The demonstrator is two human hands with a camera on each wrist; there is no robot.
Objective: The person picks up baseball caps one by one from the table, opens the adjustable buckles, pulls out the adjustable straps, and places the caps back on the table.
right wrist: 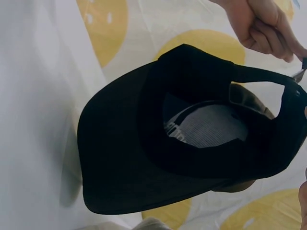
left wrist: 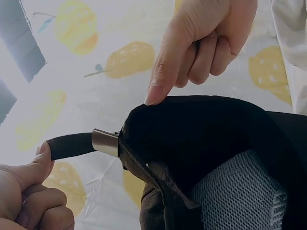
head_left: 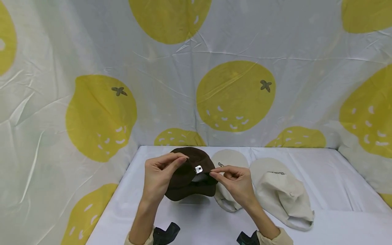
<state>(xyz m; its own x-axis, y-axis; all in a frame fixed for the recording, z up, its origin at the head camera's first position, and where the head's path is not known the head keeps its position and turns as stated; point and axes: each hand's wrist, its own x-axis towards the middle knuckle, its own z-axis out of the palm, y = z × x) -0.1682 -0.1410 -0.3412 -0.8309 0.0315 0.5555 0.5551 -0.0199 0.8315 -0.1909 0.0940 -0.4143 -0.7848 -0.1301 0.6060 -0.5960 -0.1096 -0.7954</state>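
Note:
A dark brown baseball cap (head_left: pixel 191 154) is held up over the white table, its brim low and towards me. My left hand (head_left: pixel 159 175) pinches the end of the cap's back strap (left wrist: pixel 72 146) between thumb and index finger. The strap runs through a metal buckle (left wrist: pixel 105 143) and stretches straight out from it. With thumb and index finger, my right hand (head_left: pixel 237 183) pinches the cap's edge on the other side of the buckle. Inside the cap, a grey lining (right wrist: pixel 211 127) with pale lettering shows. The right hand is mostly cut off in the right wrist view.
Two cream caps with dark lettering lie on the white-covered table (head_left: pixel 337 190): one cap (head_left: pixel 231 158) partly behind the right hand, another cap (head_left: pixel 284 190) farther right. A white curtain (head_left: pixel 165 102) printed with yellow lemons hangs behind and beside the table.

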